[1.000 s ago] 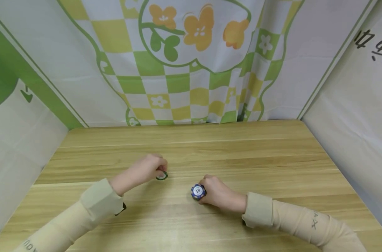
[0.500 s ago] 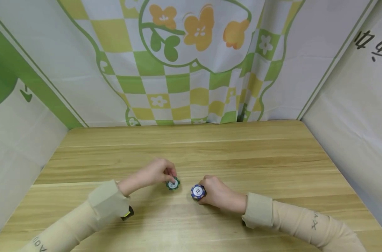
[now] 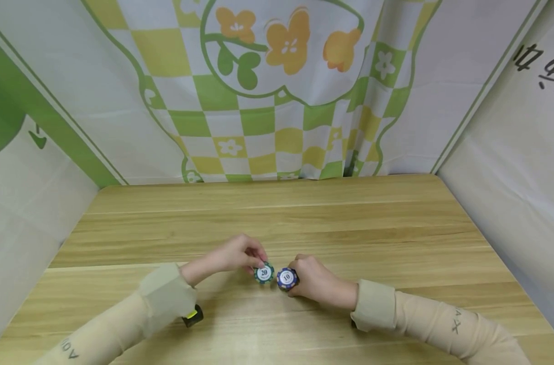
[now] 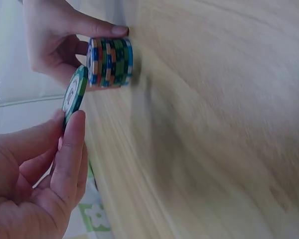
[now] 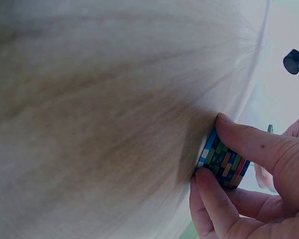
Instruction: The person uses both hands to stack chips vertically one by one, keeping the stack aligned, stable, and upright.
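My left hand [image 3: 238,254] pinches a green-edged poker chip [image 3: 264,273] marked 20 between thumb and fingers, just left of a stack of poker chips [image 4: 109,62]. In the left wrist view the green chip is held tilted, close to the stack's top face. Thumb and fingers of my right hand [image 3: 320,282] grip the stack from both sides; it stands on the wooden table [image 3: 350,218]. A blue chip [image 3: 286,278] marked 10 tops the stack. Its edges show blue, green and orange-red layers in the right wrist view [image 5: 224,162].
Behind the table hangs a green, yellow and white checked cloth [image 3: 277,126] with flowers. White cloth walls close off both sides. A small black device [image 3: 193,315] is at the left cuff.
My left hand has moved right and toward me, carrying the green chip close to the stack. The chip's face has turned up into view. My right hand stays on the stack.
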The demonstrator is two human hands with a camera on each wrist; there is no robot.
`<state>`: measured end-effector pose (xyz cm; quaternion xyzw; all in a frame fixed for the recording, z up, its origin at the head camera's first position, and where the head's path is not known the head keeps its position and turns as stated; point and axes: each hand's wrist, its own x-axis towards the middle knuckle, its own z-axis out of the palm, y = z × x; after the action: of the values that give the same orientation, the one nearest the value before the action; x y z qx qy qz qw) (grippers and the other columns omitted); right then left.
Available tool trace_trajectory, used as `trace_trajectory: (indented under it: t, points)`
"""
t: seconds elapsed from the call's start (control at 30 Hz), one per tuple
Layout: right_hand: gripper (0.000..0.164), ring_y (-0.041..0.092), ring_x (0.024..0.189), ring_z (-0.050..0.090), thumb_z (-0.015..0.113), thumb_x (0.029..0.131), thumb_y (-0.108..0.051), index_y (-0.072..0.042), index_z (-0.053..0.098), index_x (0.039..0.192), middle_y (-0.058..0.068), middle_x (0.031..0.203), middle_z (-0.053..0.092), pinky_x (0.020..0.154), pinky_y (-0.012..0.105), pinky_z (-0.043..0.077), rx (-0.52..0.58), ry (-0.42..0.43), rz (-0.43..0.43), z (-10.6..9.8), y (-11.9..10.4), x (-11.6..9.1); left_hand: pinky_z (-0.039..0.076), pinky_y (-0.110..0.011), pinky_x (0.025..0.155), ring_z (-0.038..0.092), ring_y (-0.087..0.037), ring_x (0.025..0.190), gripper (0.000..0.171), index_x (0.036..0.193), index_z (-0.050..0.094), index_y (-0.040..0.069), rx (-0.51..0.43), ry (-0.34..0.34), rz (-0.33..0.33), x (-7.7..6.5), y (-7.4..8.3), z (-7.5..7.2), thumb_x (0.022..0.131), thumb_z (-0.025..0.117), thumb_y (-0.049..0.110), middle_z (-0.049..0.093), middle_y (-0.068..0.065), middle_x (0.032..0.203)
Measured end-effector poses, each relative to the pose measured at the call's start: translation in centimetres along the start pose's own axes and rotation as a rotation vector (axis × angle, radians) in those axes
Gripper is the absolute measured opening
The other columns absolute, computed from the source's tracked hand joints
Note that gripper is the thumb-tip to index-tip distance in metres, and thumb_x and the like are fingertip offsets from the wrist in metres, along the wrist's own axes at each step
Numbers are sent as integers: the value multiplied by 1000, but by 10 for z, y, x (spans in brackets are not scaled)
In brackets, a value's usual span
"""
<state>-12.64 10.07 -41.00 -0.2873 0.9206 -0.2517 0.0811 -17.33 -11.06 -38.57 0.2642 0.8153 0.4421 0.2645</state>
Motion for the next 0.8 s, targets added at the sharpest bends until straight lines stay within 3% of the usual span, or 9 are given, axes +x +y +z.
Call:
trace_trajectory:
  t: [0.33, 0.8]
  points:
    - [29, 8, 67, 50, 82, 61, -11, 1, 65, 82, 1, 75, 55, 59, 17, 44, 10, -6, 2, 1, 0, 1, 54, -37, 61, 56, -8, 58, 12, 87, 63, -10, -104, 11, -71, 11, 1, 13, 79, 65, -2, 64, -8, 75]
    - [31, 8, 69, 52, 83, 62, -13, 0, 64, 83, 3, 76, 57, 61, 19, 46, -28, -15, 10, 0, 0, 2, 53, -30, 56, 57, -8, 57, 11, 85, 63, -12, -116, 31, -63, 22, 1, 28, 78, 65, -4, 65, -12, 74]
